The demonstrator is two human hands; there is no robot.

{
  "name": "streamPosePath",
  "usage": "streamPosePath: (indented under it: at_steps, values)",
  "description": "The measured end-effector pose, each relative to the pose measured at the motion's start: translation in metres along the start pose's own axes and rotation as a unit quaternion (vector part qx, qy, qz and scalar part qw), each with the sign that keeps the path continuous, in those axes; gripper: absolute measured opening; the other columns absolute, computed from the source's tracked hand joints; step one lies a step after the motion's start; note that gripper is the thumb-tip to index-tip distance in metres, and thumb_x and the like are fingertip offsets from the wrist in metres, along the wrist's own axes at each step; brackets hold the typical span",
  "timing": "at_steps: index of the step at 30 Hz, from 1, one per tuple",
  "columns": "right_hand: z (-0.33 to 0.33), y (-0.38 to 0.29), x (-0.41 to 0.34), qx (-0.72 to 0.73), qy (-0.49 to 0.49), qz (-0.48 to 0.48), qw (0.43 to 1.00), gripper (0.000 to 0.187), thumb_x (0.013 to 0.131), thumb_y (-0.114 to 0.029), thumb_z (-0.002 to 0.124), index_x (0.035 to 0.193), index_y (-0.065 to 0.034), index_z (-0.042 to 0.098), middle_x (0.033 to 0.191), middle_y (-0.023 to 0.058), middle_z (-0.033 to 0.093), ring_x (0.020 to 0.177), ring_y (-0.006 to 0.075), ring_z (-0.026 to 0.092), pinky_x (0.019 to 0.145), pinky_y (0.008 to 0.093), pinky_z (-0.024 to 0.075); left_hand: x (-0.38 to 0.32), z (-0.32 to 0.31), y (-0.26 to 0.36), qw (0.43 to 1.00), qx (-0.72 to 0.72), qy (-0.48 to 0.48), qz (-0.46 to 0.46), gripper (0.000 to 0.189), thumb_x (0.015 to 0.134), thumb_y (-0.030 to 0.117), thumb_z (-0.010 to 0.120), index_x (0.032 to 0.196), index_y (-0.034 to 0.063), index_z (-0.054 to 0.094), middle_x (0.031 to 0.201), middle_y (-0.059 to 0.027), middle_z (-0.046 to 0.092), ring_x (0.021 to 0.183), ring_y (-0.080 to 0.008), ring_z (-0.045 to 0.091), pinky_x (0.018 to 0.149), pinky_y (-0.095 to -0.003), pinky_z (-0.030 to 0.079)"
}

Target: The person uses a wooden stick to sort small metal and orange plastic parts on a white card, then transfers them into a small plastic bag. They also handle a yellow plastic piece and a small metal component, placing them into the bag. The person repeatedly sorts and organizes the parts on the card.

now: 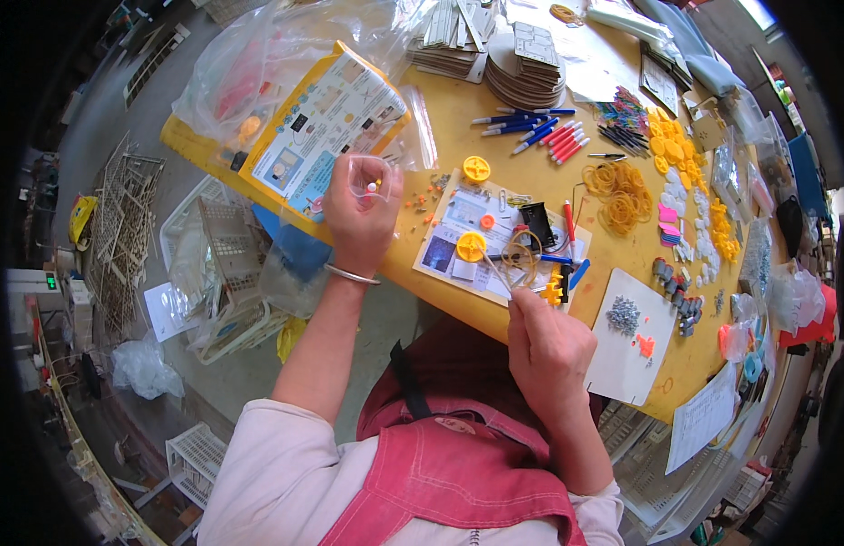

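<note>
My left hand [362, 211] is closed around a small clear plastic bag [371, 176] with small coloured parts inside. It is over the table's edge, beside a yellow-bordered printed sheet [326, 116]. The fingers of my right hand [548, 334] pinch thin light-coloured sticks [498, 273] above a printed card [456, 211]. On that card lie a yellow plastic wheel [471, 246], a black battery holder [536, 225], rubber bands [521, 256], an orange disc [487, 221] and yellow plastic pieces [553, 290]. Another yellow wheel [476, 168] sits at the card's upper edge.
Blue markers [517, 123], red markers [565, 141], piled rubber bands [620, 198] and stacked boards [524, 68] are farther back. At right are a white board with screws [620, 362], small motors [680, 300] and yellow parts [671, 147]. Crates [224, 252] stand beyond the table's left edge.
</note>
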State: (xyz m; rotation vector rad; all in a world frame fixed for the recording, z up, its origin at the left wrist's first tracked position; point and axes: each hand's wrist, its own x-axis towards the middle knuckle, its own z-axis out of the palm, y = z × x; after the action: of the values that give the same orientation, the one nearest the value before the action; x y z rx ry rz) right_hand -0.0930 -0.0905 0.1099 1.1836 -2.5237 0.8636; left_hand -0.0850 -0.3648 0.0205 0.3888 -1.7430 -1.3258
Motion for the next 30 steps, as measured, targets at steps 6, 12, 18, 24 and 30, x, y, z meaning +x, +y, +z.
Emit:
streamPosePath:
  at_steps: [6, 12, 18, 24, 30]
  values:
    - [0.023, 0.014, 0.022, -0.033, 0.034, 0.015, 0.999, 0.010, 0.099, -0.004, 0.078, 0.109, -0.0048, 0.075, 0.074, 0.0155, 0.069, 0.060, 0.0315, 0.069, 0.056, 0.0413, 0.0505, -0.002, -0.001, 0.005, 0.999, -0.008, -0.014, -0.047, 0.018, 0.101, 0.001, 0.077, 0.105, 0.0020, 0.060, 0.096, -0.0002, 0.059, 0.088, -0.0071, 0.053, 0.081, -0.0245, 0.048]
    - [0.043, 0.024, 0.037, -0.015, 0.057, 0.014, 0.998, 0.010, 0.100, -0.006, 0.078, 0.109, -0.0061, 0.075, 0.078, 0.0153, 0.072, 0.065, 0.0328, 0.072, 0.059, 0.0410, 0.0528, -0.001, -0.001, 0.005, 0.999, -0.020, -0.016, -0.034, 0.018, 0.101, 0.002, 0.077, 0.106, 0.0020, 0.059, 0.097, -0.0006, 0.059, 0.088, -0.0076, 0.054, 0.081, -0.0245, 0.048]
    - [0.045, 0.027, 0.038, -0.010, 0.045, 0.016, 0.999, 0.010, 0.099, -0.006, 0.078, 0.109, -0.0061, 0.074, 0.078, 0.0151, 0.073, 0.066, 0.0327, 0.073, 0.059, 0.0411, 0.0530, -0.002, -0.002, 0.005, 0.999, -0.010, -0.019, -0.028, 0.019, 0.101, 0.002, 0.077, 0.107, 0.0015, 0.059, 0.097, -0.0010, 0.059, 0.088, -0.0080, 0.054, 0.082, -0.0251, 0.049]
    - [0.043, 0.026, 0.034, -0.008, 0.047, 0.017, 0.999, 0.010, 0.099, -0.006, 0.078, 0.109, -0.0058, 0.076, 0.079, 0.0159, 0.073, 0.066, 0.0324, 0.073, 0.060, 0.0407, 0.0531, -0.002, -0.002, 0.004, 1.000, -0.005, -0.019, -0.022, 0.019, 0.101, 0.002, 0.077, 0.107, 0.0015, 0.059, 0.097, -0.0011, 0.059, 0.089, -0.0081, 0.054, 0.083, -0.0251, 0.049]
    - [0.041, 0.022, 0.034, 0.008, 0.044, 0.017, 0.999, 0.011, 0.099, -0.005, 0.079, 0.110, -0.0055, 0.076, 0.080, 0.0162, 0.074, 0.066, 0.0323, 0.073, 0.060, 0.0399, 0.0535, 0.000, 0.000, 0.001, 1.000, -0.018, -0.003, -0.006, 0.019, 0.099, 0.001, 0.079, 0.106, 0.0012, 0.061, 0.092, -0.0011, 0.064, 0.083, -0.0066, 0.058, 0.076, -0.0250, 0.051]
